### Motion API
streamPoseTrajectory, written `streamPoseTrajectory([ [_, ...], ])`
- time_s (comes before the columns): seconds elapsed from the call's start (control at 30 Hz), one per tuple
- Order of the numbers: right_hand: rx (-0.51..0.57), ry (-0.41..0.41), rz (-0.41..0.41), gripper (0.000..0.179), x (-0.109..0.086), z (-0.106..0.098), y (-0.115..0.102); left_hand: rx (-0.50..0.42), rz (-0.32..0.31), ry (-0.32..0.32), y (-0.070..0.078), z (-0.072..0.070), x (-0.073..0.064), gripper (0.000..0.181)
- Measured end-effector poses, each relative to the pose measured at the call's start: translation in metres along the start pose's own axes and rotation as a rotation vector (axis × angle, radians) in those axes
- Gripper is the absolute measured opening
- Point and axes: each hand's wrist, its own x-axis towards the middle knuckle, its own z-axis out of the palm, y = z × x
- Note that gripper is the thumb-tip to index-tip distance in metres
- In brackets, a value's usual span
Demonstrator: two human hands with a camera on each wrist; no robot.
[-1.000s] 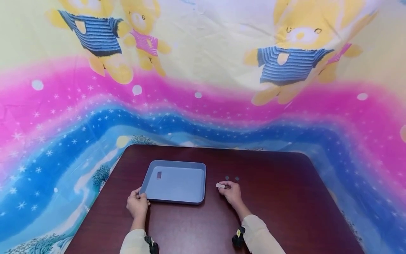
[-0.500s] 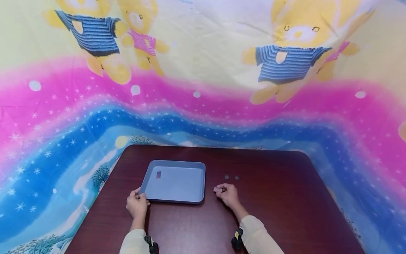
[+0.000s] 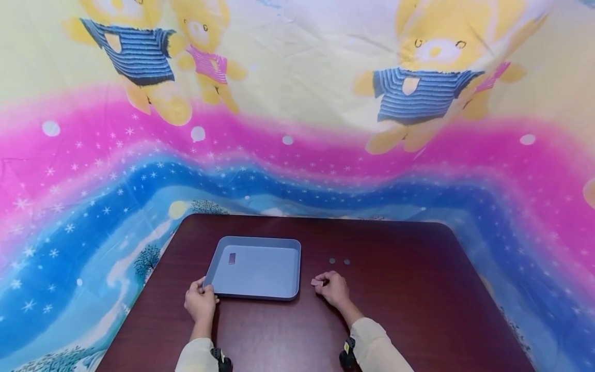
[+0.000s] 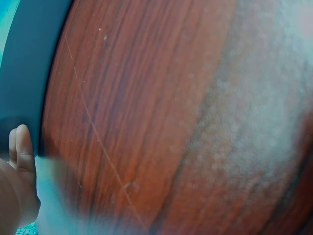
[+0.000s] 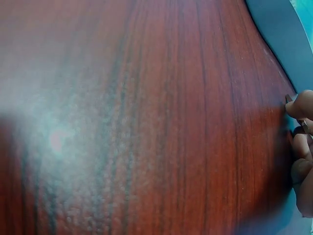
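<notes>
A shallow grey-blue tray [image 3: 260,295] lies on the table, and my left hand [image 3: 201,304] grips its near left corner. In the left wrist view the fingers [image 4: 23,141] lie against the tray's outer wall [image 4: 29,73]. Inside the tray, toward its far left, is a small reddish-brown rectangular piece [image 3: 232,258]. To the right of the tray my right hand [image 3: 335,289] pinches a small flat pinkish piece [image 3: 316,282] between thumb and fingers. The right wrist view shows only a thin edge of that piece [image 5: 304,126] among the fingers, near the tray wall [image 5: 281,34].
Two small dark round discs [image 3: 339,261] lie side by side beyond my right hand. The dark reddish wood table [image 3: 409,289] reaches back to a printed cloth [image 3: 297,186] with bears that hangs behind it. A small black camera sits on each wrist.
My right hand has moved a little toward me and to the left with the pinkish piece, away from the two discs. The left hand stays on the tray corner.
</notes>
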Motion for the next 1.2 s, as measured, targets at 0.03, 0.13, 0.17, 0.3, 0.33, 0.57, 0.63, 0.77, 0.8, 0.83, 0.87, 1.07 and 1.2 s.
streamPoseTrajectory([
  [0.03,-0.004,-0.001,-0.002,0.018,0.0,0.0,0.0,0.0,-0.001,0.003,0.0,0.0,0.0,0.03],
  [0.13,0.003,-0.001,-0.017,0.018,0.0,0.0,0.0,-0.002,0.002,0.007,0.0,0.0,0.0,0.029],
  [0.17,0.007,-0.001,-0.018,0.018,0.0,-0.001,0.0,-0.003,0.003,0.008,0.0,0.0,0.0,0.029],
  [0.3,0.017,-0.007,-0.018,0.018,0.0,0.0,0.001,0.002,0.006,0.008,0.0,0.0,0.0,0.029],
  [0.33,0.023,-0.01,-0.011,0.018,0.0,-0.001,0.001,0.004,0.005,0.008,0.0,-0.001,0.0,0.029],
  [0.57,0.034,-0.014,-0.017,0.021,-0.001,0.0,0.001,0.014,-0.006,-0.002,0.0,-0.002,-0.001,0.03],
  [0.63,0.035,0.002,-0.024,0.022,0.0,0.0,0.002,0.015,-0.007,-0.007,0.001,-0.002,-0.001,0.03],
  [0.77,0.041,0.03,-0.017,0.023,0.001,0.001,0.002,0.022,-0.006,-0.019,0.003,-0.001,0.0,0.031],
  [0.8,0.044,0.031,-0.011,0.022,0.002,0.001,0.002,0.024,-0.006,-0.02,0.003,-0.001,0.0,0.031],
  [0.83,0.047,0.028,-0.004,0.022,0.002,0.001,0.002,0.025,-0.007,-0.017,0.003,-0.001,0.0,0.03],
  [0.87,0.051,0.024,0.001,0.022,0.002,0.001,0.001,0.023,-0.005,-0.012,0.003,-0.001,0.001,0.03],
  [1.07,0.231,0.063,0.084,0.022,0.002,0.0,-0.007,0.012,0.01,0.003,0.002,-0.001,0.002,0.03],
  [1.2,0.492,0.136,0.155,0.029,0.003,0.004,-0.012,0.008,-0.005,-0.011,0.001,-0.002,0.001,0.03],
])
